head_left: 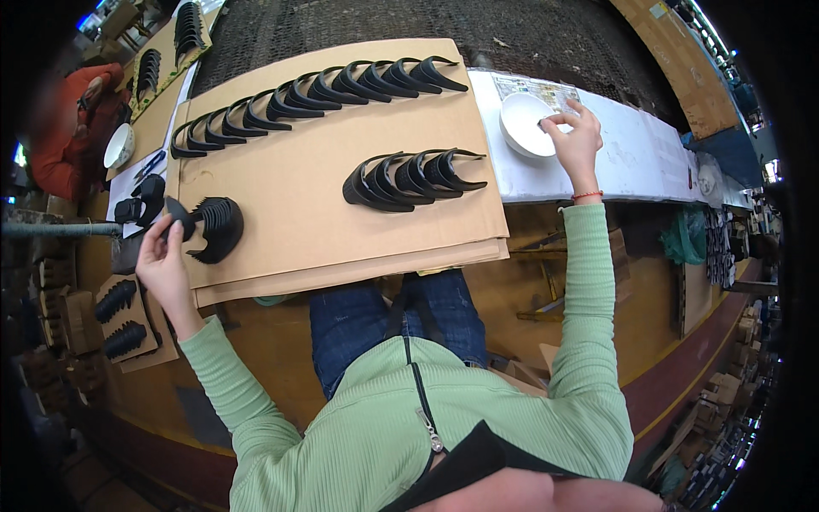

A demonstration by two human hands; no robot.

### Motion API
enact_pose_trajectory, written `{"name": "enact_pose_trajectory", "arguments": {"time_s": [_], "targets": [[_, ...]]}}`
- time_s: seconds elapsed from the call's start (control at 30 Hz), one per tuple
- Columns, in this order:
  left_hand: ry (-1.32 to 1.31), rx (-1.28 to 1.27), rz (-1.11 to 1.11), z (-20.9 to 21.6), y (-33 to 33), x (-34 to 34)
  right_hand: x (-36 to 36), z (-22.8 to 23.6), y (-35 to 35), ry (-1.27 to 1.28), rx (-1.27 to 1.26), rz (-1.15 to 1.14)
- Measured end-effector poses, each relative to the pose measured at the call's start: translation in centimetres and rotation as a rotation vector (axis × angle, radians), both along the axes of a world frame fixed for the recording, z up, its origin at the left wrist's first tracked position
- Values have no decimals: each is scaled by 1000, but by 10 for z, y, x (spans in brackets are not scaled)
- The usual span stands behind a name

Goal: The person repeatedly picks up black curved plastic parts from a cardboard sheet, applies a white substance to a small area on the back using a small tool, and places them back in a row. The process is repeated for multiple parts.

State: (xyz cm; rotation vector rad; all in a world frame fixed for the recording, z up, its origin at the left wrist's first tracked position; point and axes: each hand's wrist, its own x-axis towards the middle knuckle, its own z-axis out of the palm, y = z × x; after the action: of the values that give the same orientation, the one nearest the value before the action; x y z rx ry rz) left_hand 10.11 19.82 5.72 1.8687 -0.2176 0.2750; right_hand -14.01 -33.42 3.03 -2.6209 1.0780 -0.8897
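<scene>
At the left edge of the cardboard, my left hand (164, 256) pinches a black curved part (178, 217) between thumb and fingers. Beside it a stack of ribbed black curved parts (223, 229) lies on the cardboard (281, 183). Out to the right, my right hand (577, 143) is closed in a pinch at the rim of a white bowl (517, 128). A small dark bit shows at its fingertips, too small to name. Across the far side of the cardboard runs a long row of black curved parts (299, 104). A shorter row of them (409, 181) sits nearer me, right of the middle.
Beyond the cardboard lies a dark mesh surface (358, 36). White sheeting (631, 158) covers the table at right. At left are another white bowl (119, 147), a pen (150, 165) and a person in red (68, 128). More black parts (121, 317) rest on cardboard lower left.
</scene>
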Motion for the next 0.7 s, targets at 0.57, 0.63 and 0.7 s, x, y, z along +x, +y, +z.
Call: {"name": "enact_pose_trajectory", "arguments": {"time_s": [0.57,0.63,0.7], "targets": [[981,-633,-1053,58,-120,-165,-29,87,185,-633,544,945],[989,-593,-1068,60,-120,-167,-29,89,198,-588,541,1089],[978,-564,-1048,63,-117,-170,-29,89,209,-542,550,1152]]}}
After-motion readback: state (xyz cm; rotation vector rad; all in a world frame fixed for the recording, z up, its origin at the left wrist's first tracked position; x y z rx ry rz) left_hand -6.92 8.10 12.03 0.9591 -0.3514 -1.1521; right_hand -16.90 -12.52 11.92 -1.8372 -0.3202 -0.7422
